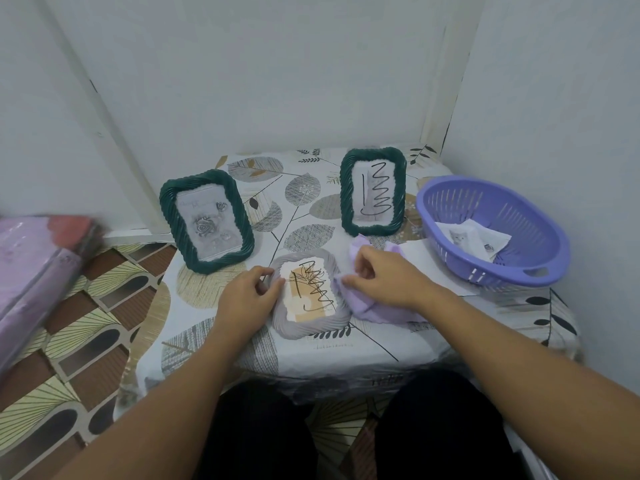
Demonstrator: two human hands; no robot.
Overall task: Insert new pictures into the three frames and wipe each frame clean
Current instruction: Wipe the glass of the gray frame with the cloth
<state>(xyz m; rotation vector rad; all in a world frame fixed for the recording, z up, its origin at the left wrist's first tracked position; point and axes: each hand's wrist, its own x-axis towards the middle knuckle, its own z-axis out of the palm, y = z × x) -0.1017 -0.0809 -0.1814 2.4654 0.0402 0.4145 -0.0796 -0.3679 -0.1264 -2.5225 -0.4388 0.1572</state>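
Note:
A grey ribbed frame [313, 329] lies flat near the table's front, its glass scribbled with black marker. My left hand [247, 301] grips its left edge. My right hand [379, 278] pinches a lilac cloth [375, 311] at the frame's right edge. Two dark green frames stand upright behind. The left green frame [206, 221] shows a rose picture. The right green frame [373, 191] has black scribbles on its glass.
A purple plastic basket [495, 230] at the right holds loose pictures [472, 239], and a white sheet [440, 271] lies under it. The leaf-patterned tablecloth [311, 355] covers a small table set in a wall corner. A lilac package [38, 271] lies on the floor at left.

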